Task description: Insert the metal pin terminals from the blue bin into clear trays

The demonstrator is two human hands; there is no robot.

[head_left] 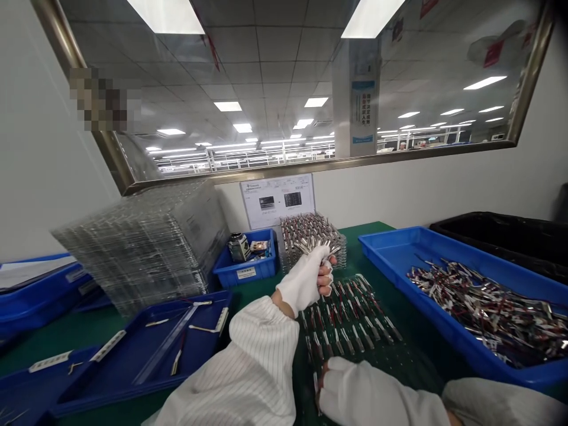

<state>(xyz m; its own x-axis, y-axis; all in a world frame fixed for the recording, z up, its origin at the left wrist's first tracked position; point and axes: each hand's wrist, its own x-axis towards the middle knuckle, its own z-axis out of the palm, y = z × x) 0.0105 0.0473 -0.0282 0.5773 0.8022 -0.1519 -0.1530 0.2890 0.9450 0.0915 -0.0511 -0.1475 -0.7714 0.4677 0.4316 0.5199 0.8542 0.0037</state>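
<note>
Green bench top (377, 228) across the lower half of the frame, below a pale wall and a wide metal-framed pane (288, 71). Propped upright at the back, centre, a printed sheet (277, 201), presumably to stay readable. At the centre of the frame, left hand (306, 281) in a white fingerless glove, clenched round a bunch of silvery pieces (313, 242), probably gathered so as to carry many at once. Just below, flat on the bench, a clear slotted tray (361, 277) with rows of wired pieces (357, 339), apparently slotted to keep each apart. At bottom centre, right hand (350, 387), likewise gloved, curled over the tray's near left part, perhaps for steadying; fingertips hidden, so impossible to say whether gripping anything. At the right of the frame, blue bin (377, 242) with a loose heap of similar pieces (483, 307), set near the tray, seemingly for short reaches. At the left, stacked clear trays (177, 231), likely nested to save room, behind a dark blue tray (142, 343) with scattered pieces.
</note>
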